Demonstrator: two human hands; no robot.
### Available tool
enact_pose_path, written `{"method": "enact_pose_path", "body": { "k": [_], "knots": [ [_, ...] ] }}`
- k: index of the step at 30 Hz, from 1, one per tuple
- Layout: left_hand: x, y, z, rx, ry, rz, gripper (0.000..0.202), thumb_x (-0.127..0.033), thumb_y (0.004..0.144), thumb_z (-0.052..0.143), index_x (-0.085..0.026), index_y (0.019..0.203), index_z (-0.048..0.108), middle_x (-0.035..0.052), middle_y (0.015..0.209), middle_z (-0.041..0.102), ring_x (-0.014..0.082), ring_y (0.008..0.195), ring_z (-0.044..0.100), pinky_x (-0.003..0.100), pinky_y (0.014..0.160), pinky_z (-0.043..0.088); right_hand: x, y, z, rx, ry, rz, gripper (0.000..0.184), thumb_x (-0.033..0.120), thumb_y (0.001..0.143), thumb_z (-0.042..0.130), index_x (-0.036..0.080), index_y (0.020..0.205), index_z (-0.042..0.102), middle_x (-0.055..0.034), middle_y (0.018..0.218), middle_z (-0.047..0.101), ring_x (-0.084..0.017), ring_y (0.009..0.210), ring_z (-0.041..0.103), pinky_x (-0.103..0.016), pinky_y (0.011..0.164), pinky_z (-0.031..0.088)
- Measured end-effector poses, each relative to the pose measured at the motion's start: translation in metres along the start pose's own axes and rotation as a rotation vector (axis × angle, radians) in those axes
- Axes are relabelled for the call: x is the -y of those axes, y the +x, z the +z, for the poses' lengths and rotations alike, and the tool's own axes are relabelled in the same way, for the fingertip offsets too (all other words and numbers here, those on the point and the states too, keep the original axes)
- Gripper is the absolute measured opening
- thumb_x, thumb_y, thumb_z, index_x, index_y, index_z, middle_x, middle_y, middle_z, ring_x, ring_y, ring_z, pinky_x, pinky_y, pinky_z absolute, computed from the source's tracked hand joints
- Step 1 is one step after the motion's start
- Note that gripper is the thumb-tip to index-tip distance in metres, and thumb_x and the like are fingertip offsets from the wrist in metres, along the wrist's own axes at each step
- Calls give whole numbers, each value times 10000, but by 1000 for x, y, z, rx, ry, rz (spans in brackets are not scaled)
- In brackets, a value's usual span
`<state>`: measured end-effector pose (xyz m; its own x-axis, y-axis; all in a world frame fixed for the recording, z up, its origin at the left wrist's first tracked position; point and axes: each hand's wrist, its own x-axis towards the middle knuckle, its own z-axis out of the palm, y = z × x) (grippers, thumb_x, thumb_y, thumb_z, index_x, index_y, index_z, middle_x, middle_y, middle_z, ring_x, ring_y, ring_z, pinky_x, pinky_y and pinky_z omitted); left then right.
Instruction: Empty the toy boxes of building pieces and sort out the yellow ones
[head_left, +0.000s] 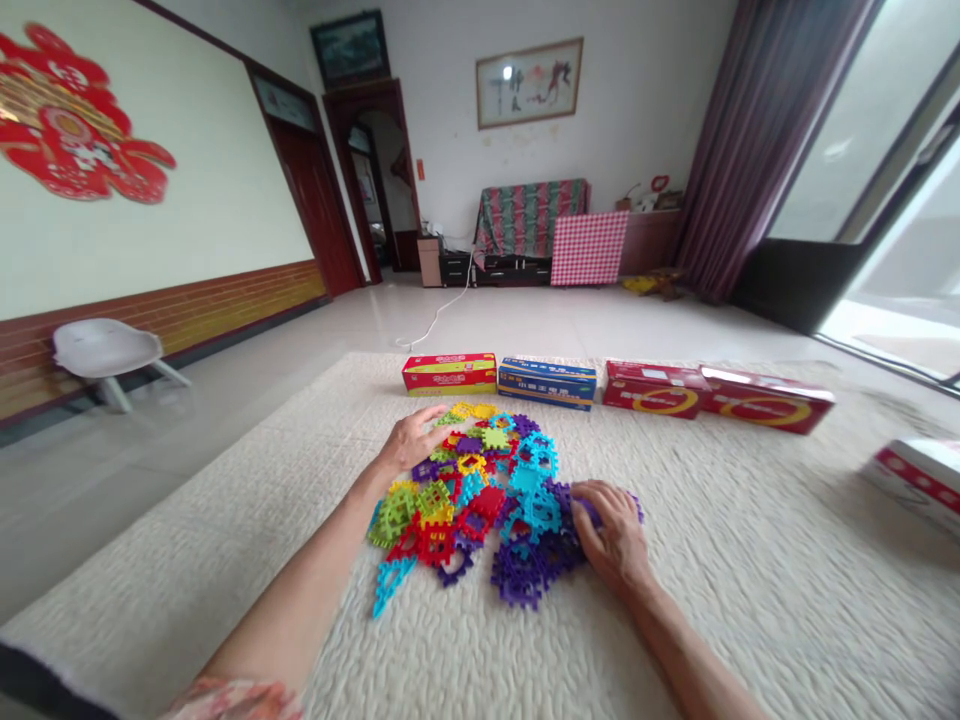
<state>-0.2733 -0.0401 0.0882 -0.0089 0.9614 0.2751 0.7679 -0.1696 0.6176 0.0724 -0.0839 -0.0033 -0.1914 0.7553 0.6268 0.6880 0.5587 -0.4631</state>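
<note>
Your left hand (409, 440) lies open with the fingers extended, touching the upper left edge of the pile of multicoloured interlocking plastic lattice tiles (472, 500), which sits on the cream textured rug (187, 590). Your right hand (611, 530) is cupped over the purple tiles (521, 575) at the pile's right edge; whether it grips one cannot be determined from this view. A red-and-yellow carton (448, 374), a blue carton (547, 382) and two red cartons (656, 392) stand in a row beyond the pile, near the rug's far edge.
</note>
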Motion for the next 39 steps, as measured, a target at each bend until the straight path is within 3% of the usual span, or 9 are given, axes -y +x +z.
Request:
{"method": "enact_pose_path", "body": {
  "k": [2,6,8,12,22,31,39],
  "knots": [
    [25,-23,-8,-127,135,-191,442,-398,863,558,-200,1253,624,60,1291,648,209,1197,595,270,1015,439,-2,-1,3,-84,-109,56,250,357,908,468,214,1012,644,-95,1106,678,-277,1110,558,-490,975,369],
    [63,-75,-4,-255,261,-403,393,-370,891,490,-166,1192,639,132,1221,676,266,1152,614,346,965,455,-3,-2,7,-149,-289,215,361,432,878,464,195,1103,618,-140,1282,575,-334,1241,434,-542,975,326],
    [71,-97,7,-288,304,-431,388,-387,892,483,-157,1156,650,151,1162,696,281,1106,630,364,938,460,-3,-2,9,-137,-318,288,405,469,865,465,190,1120,611,-151,1310,546,-345,1254,414,-541,956,331],
    [72,-119,29,-326,351,-319,354,-383,895,472,-178,1103,672,128,1189,675,259,1162,584,343,1012,404,-2,1,10,-97,-264,383,435,495,844,468,180,1103,620,-142,1226,600,-320,1159,500,-497,929,362],
    [79,-113,38,-360,372,-160,343,-340,919,410,-167,1037,683,125,1079,693,248,1069,612,333,971,430,-7,6,11,-129,-167,416,433,477,834,453,163,1028,679,-142,1056,674,-287,986,596,-443,877,420],
    [83,-112,39,-352,339,-146,341,-351,921,402,-174,1020,675,125,1078,688,248,1063,614,334,969,435,-11,13,12,-82,-145,323,433,490,846,450,171,1019,685,-129,1021,681,-268,948,613,-407,857,448],
    [79,-109,41,-324,279,-105,321,-356,918,438,-187,1072,663,113,1114,689,230,1074,615,328,990,442,-10,14,12,-55,-77,327,411,492,834,475,183,1012,680,-118,1044,678,-262,953,632,-412,875,471]
  ]
}}
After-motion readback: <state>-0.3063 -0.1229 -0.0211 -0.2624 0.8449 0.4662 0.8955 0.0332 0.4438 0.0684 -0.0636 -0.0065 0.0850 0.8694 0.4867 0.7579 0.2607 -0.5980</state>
